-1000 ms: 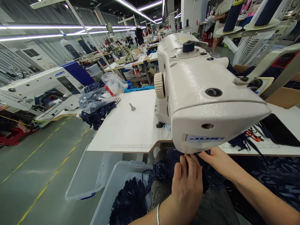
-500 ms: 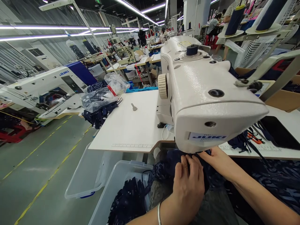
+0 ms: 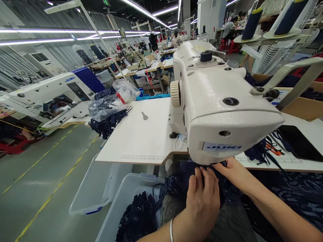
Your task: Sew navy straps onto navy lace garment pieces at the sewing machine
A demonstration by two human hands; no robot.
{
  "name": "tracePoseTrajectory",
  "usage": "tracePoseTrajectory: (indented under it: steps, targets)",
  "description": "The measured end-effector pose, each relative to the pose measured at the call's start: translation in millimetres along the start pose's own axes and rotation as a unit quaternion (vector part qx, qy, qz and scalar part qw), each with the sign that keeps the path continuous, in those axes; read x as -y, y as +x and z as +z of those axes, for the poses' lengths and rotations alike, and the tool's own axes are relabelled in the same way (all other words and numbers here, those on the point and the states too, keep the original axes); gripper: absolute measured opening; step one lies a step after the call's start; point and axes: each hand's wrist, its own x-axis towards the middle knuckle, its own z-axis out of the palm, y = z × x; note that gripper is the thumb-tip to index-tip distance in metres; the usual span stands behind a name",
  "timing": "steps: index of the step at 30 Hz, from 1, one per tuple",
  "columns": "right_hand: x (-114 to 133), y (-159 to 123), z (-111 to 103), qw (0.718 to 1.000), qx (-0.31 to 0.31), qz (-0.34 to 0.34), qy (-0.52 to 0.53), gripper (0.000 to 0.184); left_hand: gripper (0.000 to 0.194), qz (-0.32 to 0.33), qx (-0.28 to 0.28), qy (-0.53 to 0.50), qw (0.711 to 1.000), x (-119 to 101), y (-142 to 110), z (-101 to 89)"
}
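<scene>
A white sewing machine (image 3: 227, 111) fills the middle of the view, its head above both hands. Under its near end lies dark navy fabric (image 3: 180, 176), bunched over the lap. My left hand (image 3: 204, 198), a silver bangle on its wrist, has bent fingers closed on this fabric. My right hand (image 3: 230, 169) reaches in from the right and grips the fabric below the machine head; its fingertips are hidden by the machine. The needle area is out of sight behind the machine head.
Left of my lap, a clear plastic bin (image 3: 118, 201) holds navy straps. A flat metal piece (image 3: 144, 116) lies on the white table (image 3: 141, 137). To the right are a black phone (image 3: 302, 143) and orange-handled snips (image 3: 274, 148). Thread cones (image 3: 252, 24) stand behind.
Both hands stay nearly still on the fabric. The view has shifted very slightly. A person in the right background has moved behind the thread cones.
</scene>
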Motion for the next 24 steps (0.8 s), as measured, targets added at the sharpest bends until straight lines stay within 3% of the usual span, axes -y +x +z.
tracePoseTrajectory:
  steps: [11,19,24]
  targets:
    - [-5.5,-0.8,0.1,0.999,-0.002,-0.013,-0.036,0.017,0.031,0.002,-0.014,0.003,1.0,2.4,-1.6,-0.6]
    - [-8.0,-14.4,-2.3,0.997,-0.011,-0.027,-0.077,0.013,0.044,0.032,0.023,-0.026,0.999,7.6,-8.9,-6.4]
    - [-2.6,-22.6,-1.8,0.997,-0.02,-0.037,-0.071,0.014,0.039,0.041,0.019,-0.057,0.997,11.9,-4.8,-8.4]
